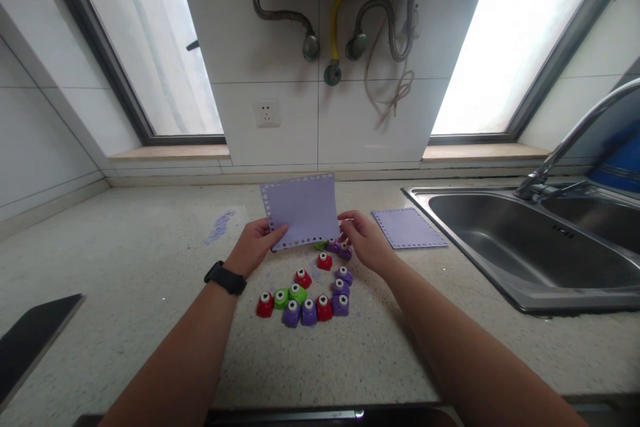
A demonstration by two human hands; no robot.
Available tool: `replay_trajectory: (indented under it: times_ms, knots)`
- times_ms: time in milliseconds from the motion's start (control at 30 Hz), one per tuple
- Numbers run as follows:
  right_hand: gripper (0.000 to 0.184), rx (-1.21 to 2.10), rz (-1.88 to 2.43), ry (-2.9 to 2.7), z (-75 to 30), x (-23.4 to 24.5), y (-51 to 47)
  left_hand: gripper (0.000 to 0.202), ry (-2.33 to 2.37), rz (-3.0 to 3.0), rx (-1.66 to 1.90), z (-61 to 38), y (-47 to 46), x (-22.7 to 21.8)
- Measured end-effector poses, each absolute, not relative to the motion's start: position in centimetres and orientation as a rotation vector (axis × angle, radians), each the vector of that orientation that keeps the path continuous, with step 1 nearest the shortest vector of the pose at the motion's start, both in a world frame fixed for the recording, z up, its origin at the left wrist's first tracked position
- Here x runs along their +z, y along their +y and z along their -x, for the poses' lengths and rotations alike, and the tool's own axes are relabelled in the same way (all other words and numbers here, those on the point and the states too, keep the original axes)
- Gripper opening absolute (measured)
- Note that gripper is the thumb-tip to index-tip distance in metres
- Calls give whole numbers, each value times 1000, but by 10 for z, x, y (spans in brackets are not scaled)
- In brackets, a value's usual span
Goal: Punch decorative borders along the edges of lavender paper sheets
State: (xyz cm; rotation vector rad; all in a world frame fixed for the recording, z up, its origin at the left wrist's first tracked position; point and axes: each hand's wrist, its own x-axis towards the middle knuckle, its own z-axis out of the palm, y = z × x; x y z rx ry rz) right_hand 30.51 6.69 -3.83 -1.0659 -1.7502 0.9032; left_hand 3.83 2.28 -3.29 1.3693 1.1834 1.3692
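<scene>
Lilac perforated paper sheet (306,210) raised: left hand (254,247) pinches its 8 o'clock edge; right hand (369,241) at 4 o'clock, grip unclear.
Uneven tugging could tear it where perforated.

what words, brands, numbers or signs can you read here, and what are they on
No readable words, brands or numbers.
Punches: small dark symbols on white tops, some star-like or heart-like; others too small to read.
Held purple sheet: punched edges, no writing visible.
Black wristband: nothing legible.
</scene>
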Motion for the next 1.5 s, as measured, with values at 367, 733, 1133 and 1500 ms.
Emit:
replay_trajectory:
  times_ms: [367,733,1133,1500]
  knots:
    - [23,876,1063,-1820,-309,-43,73,41,1155,-1349,1413,-35,26,-35]
    - [25,886,1101,-1869,-308,-36,66,39,1171,-1347,1419,-36,25,-33]
    - [27,513,1186,-1985,-316,-39,75,36,1234,-1310,1487,-34,29,-35]
    - [18,460,1011,-2264,-290,-53,81,36,1251,-1297,1482,-39,32,-38]
